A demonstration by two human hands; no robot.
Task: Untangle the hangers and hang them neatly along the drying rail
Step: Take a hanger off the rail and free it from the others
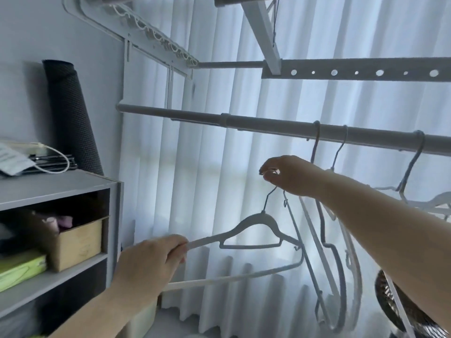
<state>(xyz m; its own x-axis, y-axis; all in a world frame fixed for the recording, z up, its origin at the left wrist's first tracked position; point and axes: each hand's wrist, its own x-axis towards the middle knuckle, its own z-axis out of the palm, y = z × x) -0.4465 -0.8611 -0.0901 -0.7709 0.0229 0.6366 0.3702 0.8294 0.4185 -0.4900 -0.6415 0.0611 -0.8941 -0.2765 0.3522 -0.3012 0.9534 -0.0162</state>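
Untangling step. The right hand [285,175] pinches the hook of a hanger [264,217] held below the rail [268,126], and the left hand [156,257] grips an arm end. The hanger's far end appears snagged on the tangled hangers [323,230] at right and must be freed before hooking. A shelf [61,189] stands at left.

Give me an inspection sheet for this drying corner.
Surface: grey shelf unit top, left.
Job's things: one hanger held below the drying rail; three hangers hooked on the rail, bodies crossing.
Clutter: face mask, rolled mat, cardboard box.
Hands: left hand grips the hanger's arm end; right hand pinches its hook.
Cables: thin dark cord by the upper strut.
Surroundings: white curtain, perforated bar.
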